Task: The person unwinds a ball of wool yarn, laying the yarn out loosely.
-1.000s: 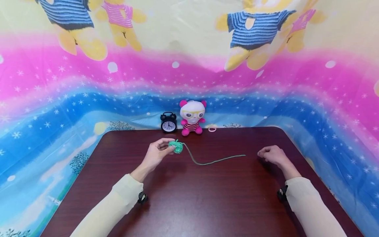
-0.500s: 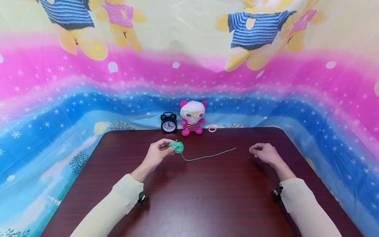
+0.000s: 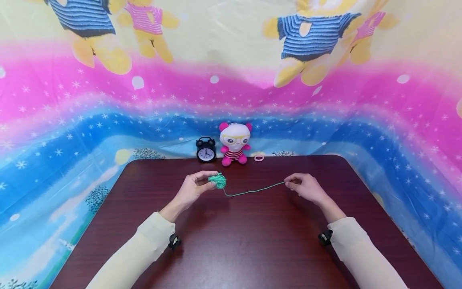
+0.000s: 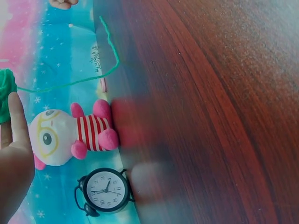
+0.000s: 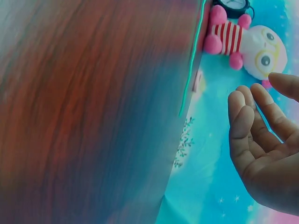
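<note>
My left hand (image 3: pixel 190 188) pinches a small ball of green yarn (image 3: pixel 218 181) between thumb and fingers above the table. From the ball a loose green strand (image 3: pixel 252 191) trails to the right. My right hand (image 3: pixel 304 187) is at the strand's far end, its fingertips overlapping that end in the head view. The right wrist view shows the strand's end (image 5: pixel 181 112) apart from the right hand (image 5: pixel 268 144), whose fingers are loosely curled with nothing visible between them. In the left wrist view the left fingers (image 4: pixel 18 119) press against the yarn ball (image 4: pixel 5 93).
A black alarm clock (image 3: pixel 206 150) and a panda plush (image 3: pixel 235 143) with pink ears stand at the back of the brown table (image 3: pixel 234 245). Beside the plush is a small pink-white ring (image 3: pixel 259 158). A patterned cloth (image 3: pixel 231 92) hangs behind and around the table.
My right hand has moved left to the strand's end. The left hand has shifted the yarn ball slightly right, and the strand's end has moved left.
</note>
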